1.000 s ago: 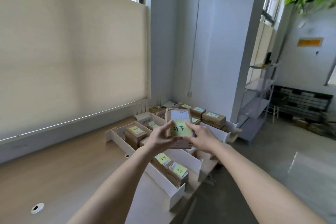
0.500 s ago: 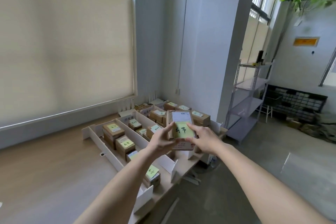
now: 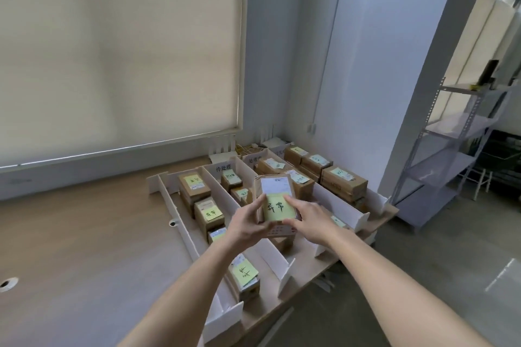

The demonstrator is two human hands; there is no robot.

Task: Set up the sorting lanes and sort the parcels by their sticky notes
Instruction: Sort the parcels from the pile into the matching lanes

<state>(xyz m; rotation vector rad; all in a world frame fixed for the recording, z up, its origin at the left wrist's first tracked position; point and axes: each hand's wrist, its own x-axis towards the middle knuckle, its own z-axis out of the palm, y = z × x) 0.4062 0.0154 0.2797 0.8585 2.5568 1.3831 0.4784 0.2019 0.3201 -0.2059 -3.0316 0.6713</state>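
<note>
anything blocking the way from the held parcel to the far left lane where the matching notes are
Nothing visible does. Both hands hold the parcel above the white dividers; bare lane floor shows between boxes.

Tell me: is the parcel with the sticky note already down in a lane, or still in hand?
In hand. The parcel is held up above the white lane dividers, left hand and right hand gripping its sides.

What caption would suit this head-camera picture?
Both hands, left and right, hold a parcel with a yellow sticky note above white cardboard sorting lanes.
</note>
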